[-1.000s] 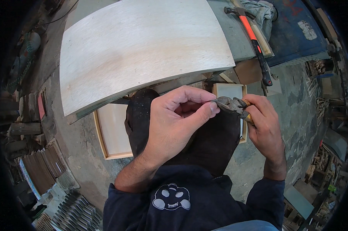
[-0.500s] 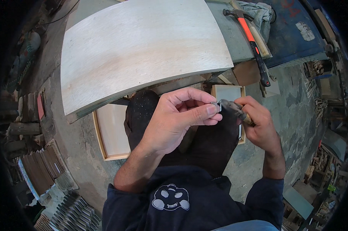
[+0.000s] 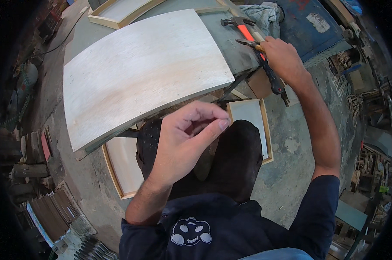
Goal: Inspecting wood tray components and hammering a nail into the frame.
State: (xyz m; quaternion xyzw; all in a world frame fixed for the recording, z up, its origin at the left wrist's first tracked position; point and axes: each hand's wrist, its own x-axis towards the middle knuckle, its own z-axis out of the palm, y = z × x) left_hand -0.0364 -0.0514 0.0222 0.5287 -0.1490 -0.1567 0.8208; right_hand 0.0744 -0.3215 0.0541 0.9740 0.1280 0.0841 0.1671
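Hammer (image 3: 269,73) and pliers (image 3: 248,43) blocked the right side of the bench (image 3: 235,57); between them and the white board (image 3: 148,69), there was probably room.

It is a woodworking workshop: a hammer (image 3: 244,31) and pliers (image 3: 249,43) at the tabletop (image 3: 230,52), wooden trays (image 3: 104,22), scrap wood (image 3: 367,167) and worn concrete floor (image 3: 291,147) show it.

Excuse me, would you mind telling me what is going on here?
A person is at a workbench, the right hand holding pliers that cross the hammer in this view. The left hand is above the lap, its fingertips pinched close together; whether anything small is between them, I cannot tell. A white board lies on the workbench, touched by neither hand.
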